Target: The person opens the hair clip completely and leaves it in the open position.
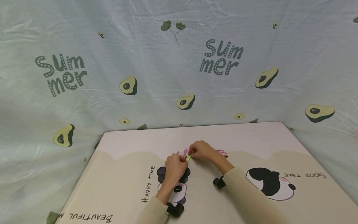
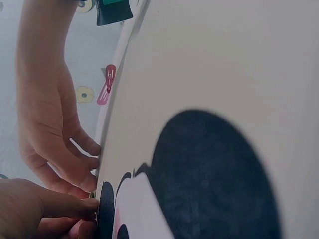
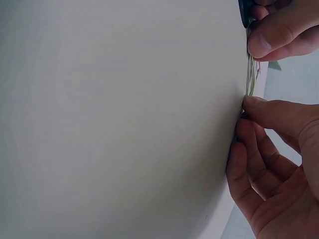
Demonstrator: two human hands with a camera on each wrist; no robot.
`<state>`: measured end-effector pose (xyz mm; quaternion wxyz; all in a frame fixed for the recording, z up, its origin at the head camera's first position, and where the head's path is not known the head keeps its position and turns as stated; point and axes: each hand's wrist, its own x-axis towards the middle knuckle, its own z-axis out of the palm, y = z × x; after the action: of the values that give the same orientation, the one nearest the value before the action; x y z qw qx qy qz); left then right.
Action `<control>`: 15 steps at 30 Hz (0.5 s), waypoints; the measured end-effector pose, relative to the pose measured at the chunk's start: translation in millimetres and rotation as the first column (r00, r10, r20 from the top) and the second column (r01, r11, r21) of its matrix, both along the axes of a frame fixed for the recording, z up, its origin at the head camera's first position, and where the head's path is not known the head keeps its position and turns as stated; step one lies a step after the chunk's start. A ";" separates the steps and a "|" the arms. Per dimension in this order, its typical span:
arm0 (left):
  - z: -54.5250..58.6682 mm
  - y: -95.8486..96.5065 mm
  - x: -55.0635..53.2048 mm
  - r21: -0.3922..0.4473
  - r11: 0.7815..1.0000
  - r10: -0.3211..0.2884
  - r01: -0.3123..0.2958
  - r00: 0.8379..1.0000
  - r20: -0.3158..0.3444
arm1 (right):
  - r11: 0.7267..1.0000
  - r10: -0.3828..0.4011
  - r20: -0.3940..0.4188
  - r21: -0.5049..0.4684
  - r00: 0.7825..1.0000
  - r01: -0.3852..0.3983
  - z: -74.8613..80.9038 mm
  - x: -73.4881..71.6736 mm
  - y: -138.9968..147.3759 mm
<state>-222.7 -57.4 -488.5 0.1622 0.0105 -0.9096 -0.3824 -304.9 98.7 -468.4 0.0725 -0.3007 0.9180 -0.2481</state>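
A light green hair clip (image 1: 188,158) spans the small gap between both hands, low over the table. My left hand (image 1: 174,168) pinches its near end between thumb and fingers. At the other end, the thumb and fingertips of my right hand (image 1: 202,151) pinch it too. Seen edge-on in the right wrist view, the green clip (image 3: 250,77) shows as thin strips. Just beyond the hands lies a pink hair clip (image 1: 185,151), partly covered. To the right, behind the right wrist, are a pink clip (image 1: 222,151) and a red clip (image 1: 226,156).
The table (image 1: 126,174) carries a printed cover with panda drawings (image 1: 269,183) and lettering. A curtain with avocado prints (image 1: 179,62) hangs behind its far edge. Black wrist devices (image 1: 176,210) sit on both wrists.
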 end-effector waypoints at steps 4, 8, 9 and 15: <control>-0.9 0.2 -0.1 -0.018 1.000 0.001 -0.001 1.000 0.002 | 1.000 -0.002 -0.013 -0.005 1.000 0.002 -2.5 0.0 0.6; -1.5 0.2 -0.3 -0.033 0.999 -0.004 0.004 1.000 0.010 | 1.000 -0.001 -0.019 -0.005 1.000 0.001 -3.8 0.6 0.8; -1.8 0.0 -0.4 -0.032 0.999 -0.003 0.004 1.000 0.013 | 1.000 -0.002 -0.013 -0.004 1.000 0.002 -3.6 0.8 0.7; -2.3 -1.5 -1.1 -0.028 1.000 0.000 0.001 0.999 0.037 | 1.000 -0.019 0.021 0.002 1.000 0.019 -4.0 0.3 1.0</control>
<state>-223.8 -58.9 -490.8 0.1452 0.0151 -0.9177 -0.3696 -304.5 99.7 -472.4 0.0800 -0.2891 0.9203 -0.2513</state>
